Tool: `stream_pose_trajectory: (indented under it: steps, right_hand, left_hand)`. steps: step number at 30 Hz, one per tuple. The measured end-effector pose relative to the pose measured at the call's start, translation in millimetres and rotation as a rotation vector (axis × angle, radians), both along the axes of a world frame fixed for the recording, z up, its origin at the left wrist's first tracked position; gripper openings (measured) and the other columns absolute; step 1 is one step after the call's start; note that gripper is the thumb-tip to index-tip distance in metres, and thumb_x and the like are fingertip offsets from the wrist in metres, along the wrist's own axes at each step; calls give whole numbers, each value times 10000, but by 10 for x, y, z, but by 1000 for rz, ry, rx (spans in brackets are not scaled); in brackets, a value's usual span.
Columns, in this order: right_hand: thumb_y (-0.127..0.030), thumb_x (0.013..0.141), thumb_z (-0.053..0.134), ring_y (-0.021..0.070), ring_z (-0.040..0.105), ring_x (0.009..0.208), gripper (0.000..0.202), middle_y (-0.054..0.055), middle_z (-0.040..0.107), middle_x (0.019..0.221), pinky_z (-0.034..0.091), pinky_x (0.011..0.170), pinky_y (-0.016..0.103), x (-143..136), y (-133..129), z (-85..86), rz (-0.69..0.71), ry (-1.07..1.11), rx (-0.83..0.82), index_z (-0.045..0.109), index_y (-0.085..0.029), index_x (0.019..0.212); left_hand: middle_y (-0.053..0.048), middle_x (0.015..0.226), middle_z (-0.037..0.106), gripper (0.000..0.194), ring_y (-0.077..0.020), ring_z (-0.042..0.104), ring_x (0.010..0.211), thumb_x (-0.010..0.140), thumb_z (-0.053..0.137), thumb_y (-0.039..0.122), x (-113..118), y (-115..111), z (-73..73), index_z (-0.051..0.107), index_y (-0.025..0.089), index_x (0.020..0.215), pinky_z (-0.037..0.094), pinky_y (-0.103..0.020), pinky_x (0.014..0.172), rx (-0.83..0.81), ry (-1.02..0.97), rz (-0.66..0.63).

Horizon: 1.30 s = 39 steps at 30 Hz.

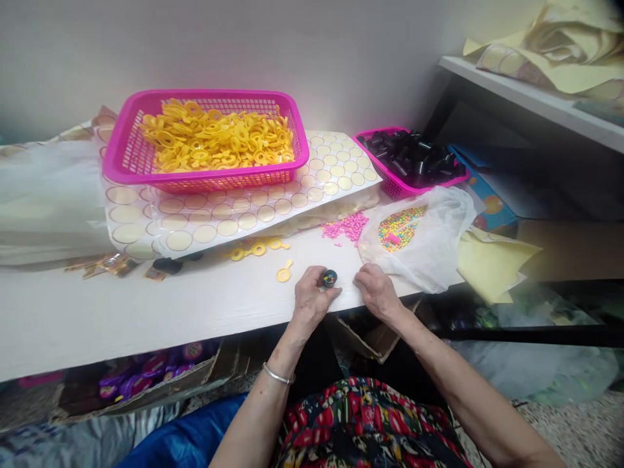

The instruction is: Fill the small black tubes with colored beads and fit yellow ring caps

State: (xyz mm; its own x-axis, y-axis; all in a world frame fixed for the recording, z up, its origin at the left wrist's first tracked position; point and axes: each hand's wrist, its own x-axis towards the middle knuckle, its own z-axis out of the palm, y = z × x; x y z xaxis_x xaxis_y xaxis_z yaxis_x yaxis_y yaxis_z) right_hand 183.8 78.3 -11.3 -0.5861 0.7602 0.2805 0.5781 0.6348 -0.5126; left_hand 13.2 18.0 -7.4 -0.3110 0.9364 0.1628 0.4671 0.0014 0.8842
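Note:
My left hand [312,296] holds a small round black container [329,279] near the front edge of the white table [146,318]. Colourful beads show inside its open top. To its right, my right hand [376,289] is closed, fingertips pressed together; whatever they may hold is too small to name. Just beyond that hand lies a white plastic bag [433,240] with multicoloured beads [402,227] and a pink piece in it. Small pink pieces [346,227] are scattered beside the bag. A yellow ring-shaped piece [283,272] rests left of my left hand.
A pink basket [209,178] of yellow ring pieces stands on sticker sheets [244,218] at the back left. Black containers fill another pink basket [394,185] at the back right. Yellow paper [492,263] overhangs the right edge. A white shelf [536,97] is at the upper right.

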Motion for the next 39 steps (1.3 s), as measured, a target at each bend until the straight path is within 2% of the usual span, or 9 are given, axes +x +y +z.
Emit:
stream_pose_trajectory:
  steps: [4,8,11,15,19,26,29,34,39]
  right_hand:
    - [-44,779,369,207,421,724,235,85,510,737,333,646,305,-17,-25,-21,-4,-216,227,550,-171,699]
    - [-1,731,364,208,418,702,243,82,514,707,319,637,299,-2,-34,-15,1,-303,315,540,-169,725]
    - [-13,746,350,202,433,708,239,76,520,715,322,646,292,11,-14,6,-4,-274,258,527,-173,736]
    - [-69,789,347,185,471,701,205,59,537,732,316,617,272,13,54,72,-85,-187,48,520,-177,769]
    - [-102,781,385,176,495,670,176,35,567,712,289,576,261,4,107,160,-120,-209,-137,534,-195,787]
    - [-57,756,384,179,506,744,196,62,580,774,280,600,256,10,78,217,-131,-375,-89,541,-168,799]
    - [-79,785,386,158,506,712,182,37,579,756,285,592,240,31,67,221,-66,-343,-173,537,-177,817]
    - [-46,771,377,176,495,755,200,67,569,786,299,628,252,60,50,204,-66,-339,-76,538,-159,805]
    - [-53,773,380,168,486,722,201,47,558,753,304,622,251,85,68,178,-8,-304,-110,541,-169,805]
  left_hand:
    - [13,784,562,252,-121,510,702,634,658,182,27,-6,-14,587,194,875,436,-250,666,-4,32,-11]
    - [10,792,574,241,-130,520,724,651,656,191,59,-2,-37,591,199,883,432,-257,680,-4,68,-8]
    - [9,802,581,245,-128,526,732,656,658,196,64,-3,-48,594,196,892,432,-255,686,16,70,-18]
    - [5,803,593,245,-125,533,730,654,666,210,51,-5,-61,604,192,891,430,-246,675,22,72,-48]
    - [4,812,603,251,-124,534,727,643,673,196,57,7,-73,611,187,887,430,-247,674,27,74,-49]
    - [6,816,611,246,-146,542,777,636,682,194,155,50,-32,611,204,871,431,-271,726,-6,125,-87]
    - [9,803,609,240,-146,541,769,633,685,189,192,73,-22,608,205,859,430,-272,722,-11,132,-102]
    - [6,814,611,247,-147,540,775,635,688,190,205,88,-52,607,202,868,428,-273,725,2,133,-100]
    - [7,795,607,239,-141,536,750,632,694,192,217,81,-36,611,201,856,425,-265,703,2,134,-90]
